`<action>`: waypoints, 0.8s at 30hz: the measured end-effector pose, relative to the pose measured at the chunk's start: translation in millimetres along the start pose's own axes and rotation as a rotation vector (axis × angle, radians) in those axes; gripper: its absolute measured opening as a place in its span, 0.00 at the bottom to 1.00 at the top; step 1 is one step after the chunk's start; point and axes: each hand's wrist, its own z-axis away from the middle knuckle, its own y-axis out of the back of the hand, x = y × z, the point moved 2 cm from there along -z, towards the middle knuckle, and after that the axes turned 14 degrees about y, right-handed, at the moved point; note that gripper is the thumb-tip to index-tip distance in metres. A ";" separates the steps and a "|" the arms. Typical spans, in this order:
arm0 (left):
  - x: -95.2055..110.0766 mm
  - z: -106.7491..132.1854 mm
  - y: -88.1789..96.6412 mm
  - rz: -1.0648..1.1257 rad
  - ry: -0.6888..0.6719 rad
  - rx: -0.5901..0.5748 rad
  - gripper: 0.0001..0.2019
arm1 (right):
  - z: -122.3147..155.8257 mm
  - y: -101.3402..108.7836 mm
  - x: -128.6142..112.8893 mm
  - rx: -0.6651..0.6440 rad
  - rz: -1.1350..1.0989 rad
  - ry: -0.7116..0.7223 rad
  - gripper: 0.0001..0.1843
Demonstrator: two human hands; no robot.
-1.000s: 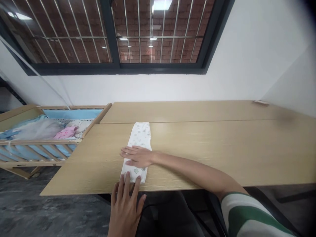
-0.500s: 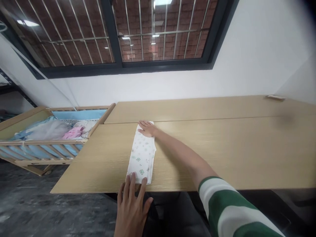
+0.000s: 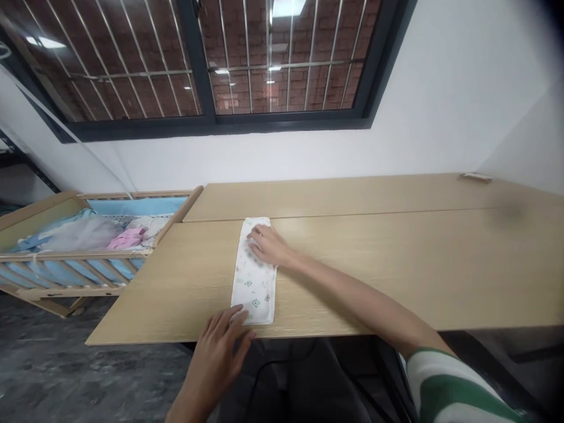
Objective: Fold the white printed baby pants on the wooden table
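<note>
A folded white cloth (image 3: 253, 291) with small green and grey prints lies as a long narrow strip on the wooden table, one short end toward me. My right hand (image 3: 271, 245) is over its far half, fingers a little bent and touching the fabric, with nothing gripped. At the near left corner of the cloth is my left hand (image 3: 222, 343), fingers loosely spread, tips at the cloth's edge. The right hand and wrist cover part of the cloth's right side.
The pale wooden table (image 3: 396, 258) has a seam along its back part. A wooden crib (image 3: 101, 254) with blue lining, white bedding and a pink cloth (image 3: 126, 238) adjoins its left side. A small flat object (image 3: 476, 177) lies at the back right. Behind is a barred window (image 3: 282, 121).
My right hand has come from the cloth's far end toward me, and its fingers have bent. The left hand has shifted slightly left and turned. The cloth stays almost where it was.
</note>
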 end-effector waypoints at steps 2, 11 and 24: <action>-11.1 -0.6 0.5 0.038 -0.046 -0.024 0.15 | 31.8 13.1 -40.1 -0.081 -0.200 0.091 0.18; -20.7 13.6 -2.6 0.048 -0.231 -0.064 0.22 | 148.5 11.9 -132.2 -0.112 -0.103 0.191 0.20; 17.2 -31.0 56.9 0.414 -0.095 0.052 0.13 | 128.8 88.8 -139.4 0.128 -0.354 -0.071 0.13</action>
